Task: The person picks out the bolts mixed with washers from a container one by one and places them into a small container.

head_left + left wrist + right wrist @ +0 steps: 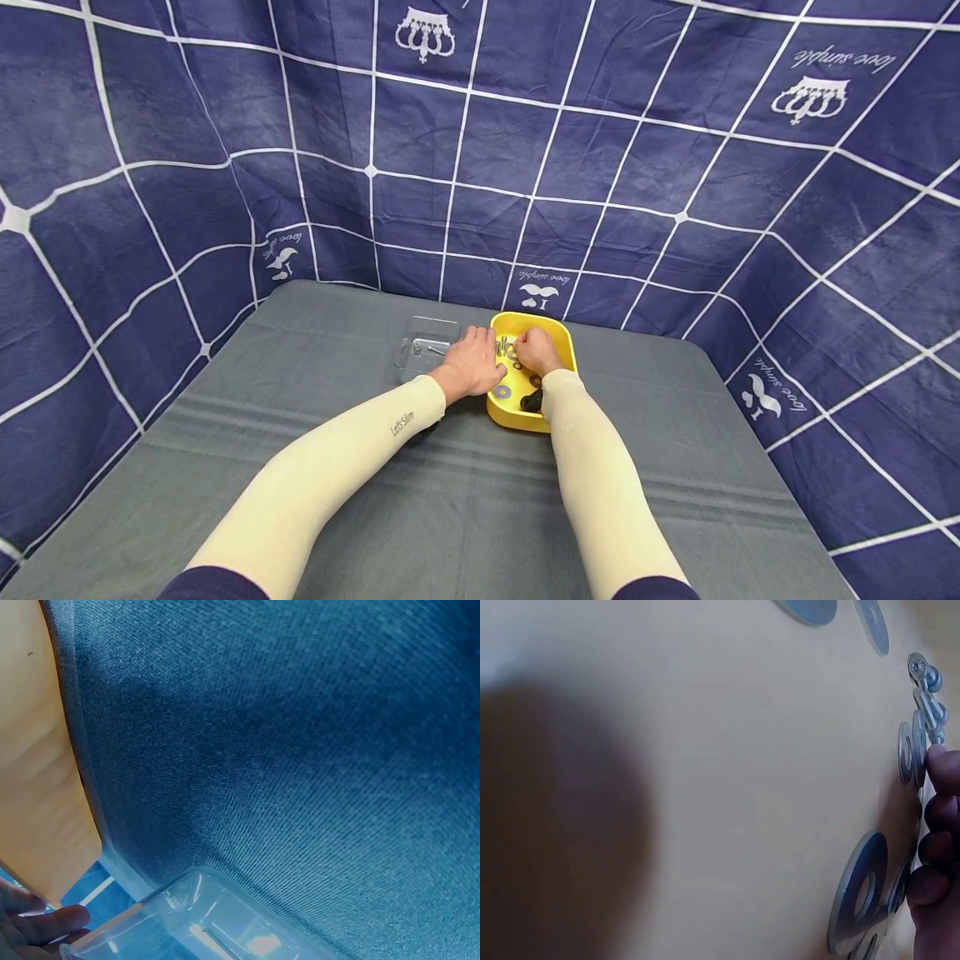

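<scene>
A yellow bin point(517, 423) stands on the grey-covered table, with washers point(502, 391) and several small metal screws point(504, 344) inside. My left hand point(472, 362) grips its left wall, thumb over the rim and fingers along the outside. My right hand point(536, 350) is inside the bin with its fingers curled, low among the hardware. In the right wrist view its fingertips point(939, 769) are right at the end of a screw point(928, 712), beside two upright-looking washers point(905, 752). I cannot tell whether the fingers pinch that screw.
Left of the bin sits a clear plastic box point(420, 329) holding a few small metal pieces point(431, 347). A black object point(532, 402) lies in the bin's near end. Blue checked cloth point(600, 150) hangs around the table's back and sides.
</scene>
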### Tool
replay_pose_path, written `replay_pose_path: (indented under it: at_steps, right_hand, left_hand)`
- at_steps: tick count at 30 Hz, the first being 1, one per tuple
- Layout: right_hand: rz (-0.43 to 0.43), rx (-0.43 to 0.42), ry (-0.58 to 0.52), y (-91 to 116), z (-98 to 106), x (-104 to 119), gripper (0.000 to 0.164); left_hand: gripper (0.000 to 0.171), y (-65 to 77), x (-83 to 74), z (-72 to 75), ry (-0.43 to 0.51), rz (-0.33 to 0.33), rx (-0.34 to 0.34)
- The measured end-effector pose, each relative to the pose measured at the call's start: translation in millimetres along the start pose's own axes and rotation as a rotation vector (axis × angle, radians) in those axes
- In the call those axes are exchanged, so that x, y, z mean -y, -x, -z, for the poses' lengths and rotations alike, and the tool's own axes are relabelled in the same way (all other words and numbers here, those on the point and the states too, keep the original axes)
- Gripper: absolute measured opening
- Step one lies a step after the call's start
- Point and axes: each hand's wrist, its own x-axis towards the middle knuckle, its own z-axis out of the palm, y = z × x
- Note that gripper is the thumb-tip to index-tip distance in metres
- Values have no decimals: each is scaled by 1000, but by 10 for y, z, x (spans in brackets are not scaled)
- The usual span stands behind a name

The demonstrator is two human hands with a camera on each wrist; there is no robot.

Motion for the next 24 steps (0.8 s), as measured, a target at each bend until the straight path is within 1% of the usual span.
replay_pose_path:
  at_steps: [3,7,16,24]
  right_hand:
    - [2,12,24,-3,6,-3,27]
    - [-9,29,24,-14,10,-14,29]
    - [0,19,10,25,50,-22,31]
    - [24,4,31,53,140,-6,35]
  left_hand:
    - [66,-7,3,3,-10,-2,7]
    - [68,-15,10,7,-17,-5,20]
    - [69,-8,24,30,-81,-24,17]
    - [73,-7,45,50,-65,-31,14]
